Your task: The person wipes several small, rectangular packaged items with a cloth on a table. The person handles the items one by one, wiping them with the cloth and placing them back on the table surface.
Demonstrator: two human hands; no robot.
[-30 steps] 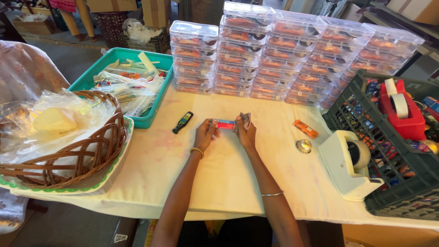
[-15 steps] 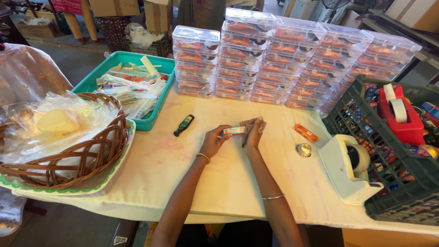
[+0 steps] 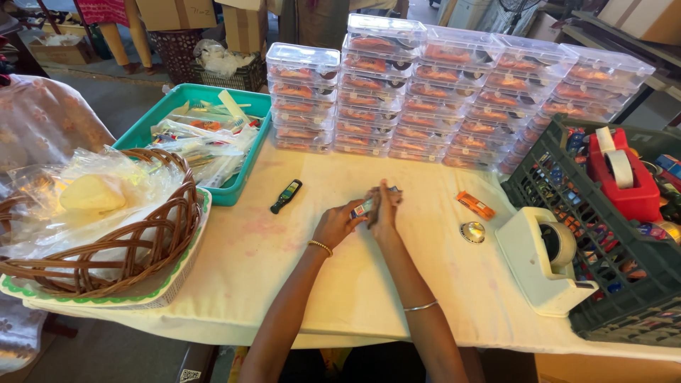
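Both my hands meet over the middle of the white table. My left hand and my right hand together grip a small flat packet with red and blue print, lifted a little above the cloth. A gold bangle circles my left wrist, and a thin silver one sits on my right forearm. A black pocket-size gadget lies to the left of my hands. To their right lie an orange packet and a round metal lid.
Stacks of clear lidded boxes line the table's far edge. A teal tray of wrapped items and a wicker basket with plastic bags stand left. A white tape dispenser and a dark crate stand right.
My hands have picked the small packet up off the table and drawn together around it. The camera view has shifted slightly.
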